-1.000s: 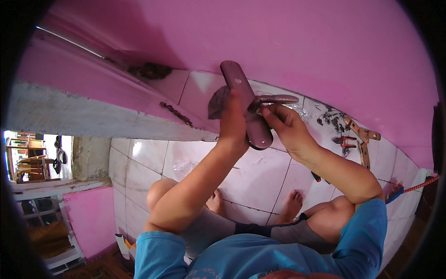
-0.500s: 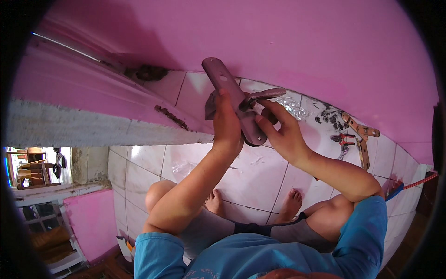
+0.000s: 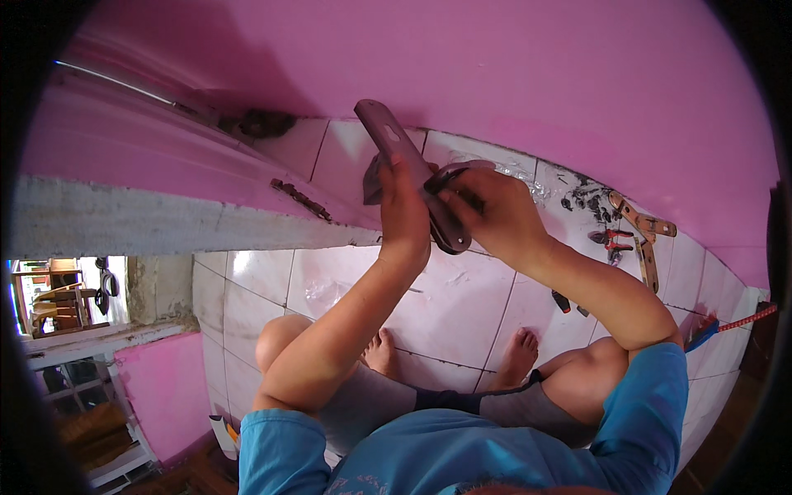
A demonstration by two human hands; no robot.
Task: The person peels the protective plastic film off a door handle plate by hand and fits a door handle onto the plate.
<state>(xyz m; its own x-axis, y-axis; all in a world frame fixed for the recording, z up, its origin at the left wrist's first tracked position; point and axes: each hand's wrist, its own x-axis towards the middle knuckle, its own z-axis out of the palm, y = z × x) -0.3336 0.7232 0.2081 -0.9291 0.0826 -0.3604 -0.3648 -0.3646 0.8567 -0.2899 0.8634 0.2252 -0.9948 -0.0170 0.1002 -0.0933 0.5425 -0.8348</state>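
Observation:
A long grey-brown door handle plate with rounded ends and a keyhole cut-out is held up in front of me, tilted. My left hand is wrapped round its middle from the left side. A curved lever handle stands out from the plate's right side. The fingers of my right hand close round this lever; its fingertips are partly hidden. Behind my left hand, a crumpled grey piece sticks out; I cannot tell whether it is cloth or paper.
At the left a pink door edge carries a rusty latch. Red-handled pliers, worn old handle plates, small black parts and clear plastic lie on the white tiles. A dark-handled tool is near my right forearm.
My right hand has shifted up and closed more fully on the lever, its fingers now curled over it. The plate has turned slightly, showing its keyhole cut-out more clearly.

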